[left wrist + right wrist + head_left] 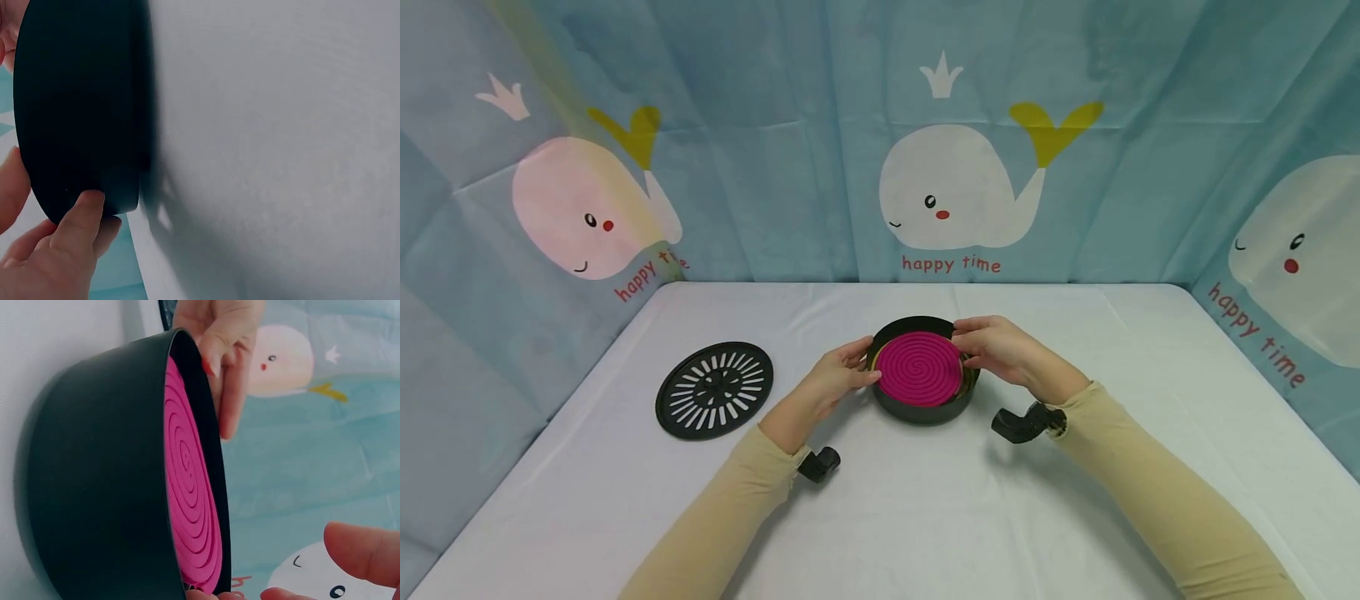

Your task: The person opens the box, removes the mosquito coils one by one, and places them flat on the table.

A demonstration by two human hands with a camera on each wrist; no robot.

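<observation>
A magenta mosquito coil [919,369] lies spiral side up inside a round black coil holder [925,414], below its rim. At the left wall my left hand [844,375] grips the holder, thumb by the rim and fingers against the outside, as the left wrist view shows. My right hand [1006,350] reaches over the right rim with fingertips at the coil's edge. In the right wrist view one right digit [359,550] stands raised apart from the coil, and the other fingertips are cut off at the bottom. Yellowish edges show beside the coil.
A black slotted round lid [715,390] lies on the white tablecloth [910,517] to the left of the holder. Black wrist camera mounts [1028,422] hang below both cuffs. Blue curtains [820,183] with whale prints stand behind and at the sides.
</observation>
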